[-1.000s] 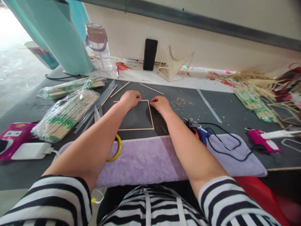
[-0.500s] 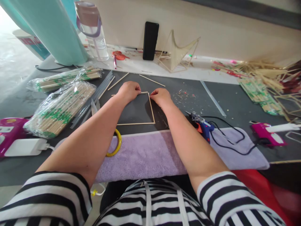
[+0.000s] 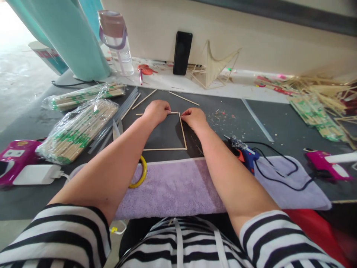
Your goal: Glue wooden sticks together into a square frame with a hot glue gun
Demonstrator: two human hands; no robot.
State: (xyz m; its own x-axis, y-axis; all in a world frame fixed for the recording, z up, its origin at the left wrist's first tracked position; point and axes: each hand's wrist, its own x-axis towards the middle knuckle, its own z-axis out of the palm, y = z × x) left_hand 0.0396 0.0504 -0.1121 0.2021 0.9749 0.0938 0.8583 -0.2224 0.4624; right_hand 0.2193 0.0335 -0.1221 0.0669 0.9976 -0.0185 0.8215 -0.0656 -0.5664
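Observation:
My left hand pinches the far wooden stick, close to its right end. That stick meets the right-side wooden stick at a corner, and a near wooden stick joins the latter at the bottom, so three sticks outline part of a square flat on the dark table. At the far right corner, my right hand has its thumb and fingers pressed together right beside the stick's upper end; whether anything is between them cannot be seen. My left forearm covers the left side of the outline and part of the scissors.
A blue glue gun with a black cord lies on the purple towel at right. Wrapped stick bundles and clear glue sticks are at left. Behind stand a bottle, a phone and a stick model.
The camera view has shifted slightly, so everything sits a little lower and further right. Both hands keep their places at the far right corner of the sticks.

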